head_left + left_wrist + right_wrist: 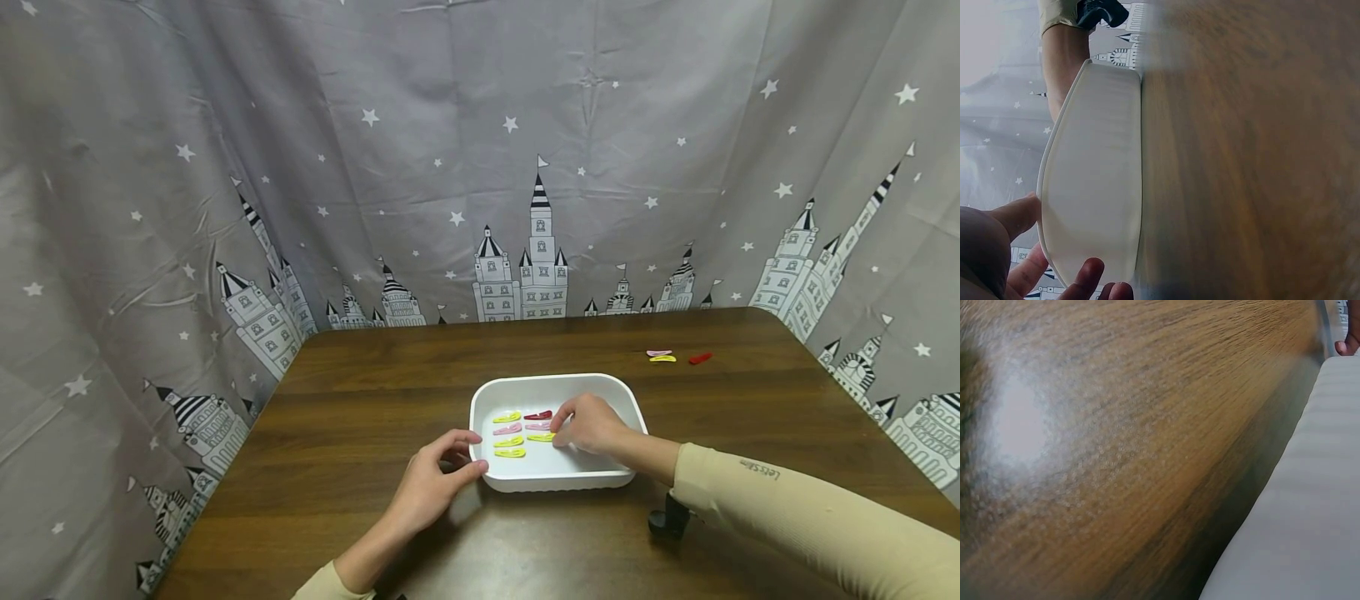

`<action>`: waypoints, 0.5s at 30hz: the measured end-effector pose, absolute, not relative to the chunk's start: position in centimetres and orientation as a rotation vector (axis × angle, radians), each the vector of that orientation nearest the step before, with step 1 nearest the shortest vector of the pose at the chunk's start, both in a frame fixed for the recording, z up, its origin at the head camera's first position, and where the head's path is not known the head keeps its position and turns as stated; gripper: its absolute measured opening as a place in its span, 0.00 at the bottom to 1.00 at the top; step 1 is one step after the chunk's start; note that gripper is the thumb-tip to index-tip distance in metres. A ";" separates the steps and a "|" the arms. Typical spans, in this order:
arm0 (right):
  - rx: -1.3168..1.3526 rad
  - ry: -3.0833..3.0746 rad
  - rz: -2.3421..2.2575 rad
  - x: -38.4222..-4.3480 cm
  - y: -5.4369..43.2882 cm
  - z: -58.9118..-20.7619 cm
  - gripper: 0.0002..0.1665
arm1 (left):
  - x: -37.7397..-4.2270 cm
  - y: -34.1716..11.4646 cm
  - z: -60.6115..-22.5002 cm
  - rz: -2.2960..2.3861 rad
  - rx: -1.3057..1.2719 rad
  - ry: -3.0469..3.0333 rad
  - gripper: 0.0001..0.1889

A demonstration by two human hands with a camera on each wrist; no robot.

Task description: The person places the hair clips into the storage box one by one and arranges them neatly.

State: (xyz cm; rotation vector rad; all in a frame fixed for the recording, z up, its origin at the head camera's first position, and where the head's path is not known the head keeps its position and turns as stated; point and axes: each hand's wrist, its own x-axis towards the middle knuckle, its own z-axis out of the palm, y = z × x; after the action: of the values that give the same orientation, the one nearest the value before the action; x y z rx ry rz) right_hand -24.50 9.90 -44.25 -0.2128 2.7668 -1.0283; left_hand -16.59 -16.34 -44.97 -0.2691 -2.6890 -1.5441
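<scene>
The right sleeve (810, 508) lies nearest, slanting in low so that the hand beyond it can work inside the tray. Behind everything hangs a grey curtain (420, 142); below it spreads the worktop (360, 392), a flat base that keeps the tray level.

The white tray (555, 482) sits near the middle, within reach of both arms – its raised walls keep small things together. The left grip (431, 482) is clamped on the tray's left rim, some fingertips over the edge and others against the outer wall, presumably to steady it. The right grip (596, 425) dips inside, fingertips bent down at the right end of a yellow clip (538, 437); whether they pinch it or merely touch it, I cannot tell.

The clips lie flat in two columns on the tray floor: four at left, three at right, spaced apart – likely so each stays easy to pick out. Outside, beyond the tray's far right corner, a pink clip (660, 353) and another yellow one lie together, with a red clip (701, 359) just beside them.
</scene>
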 end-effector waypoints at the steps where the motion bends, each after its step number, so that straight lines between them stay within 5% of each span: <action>1: -0.214 2.768 -1.029 -24.5 9.9 -44.2 0.07 | -16.6 -16.4 -45.0 -1.543 -0.270 -2.689 0.17; 15: -0.233 2.754 -1.123 -24.6 10.2 -43.8 0.06 | -16.5 -16.4 -44.9 -1.535 -0.276 -2.696 0.18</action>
State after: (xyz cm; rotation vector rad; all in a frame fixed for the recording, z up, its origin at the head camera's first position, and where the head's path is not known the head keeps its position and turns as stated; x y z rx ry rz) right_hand -24.64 10.22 -43.79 -0.2335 2.7539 -1.1228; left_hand -16.50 -16.41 -44.91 -0.2760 -2.6960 -1.5346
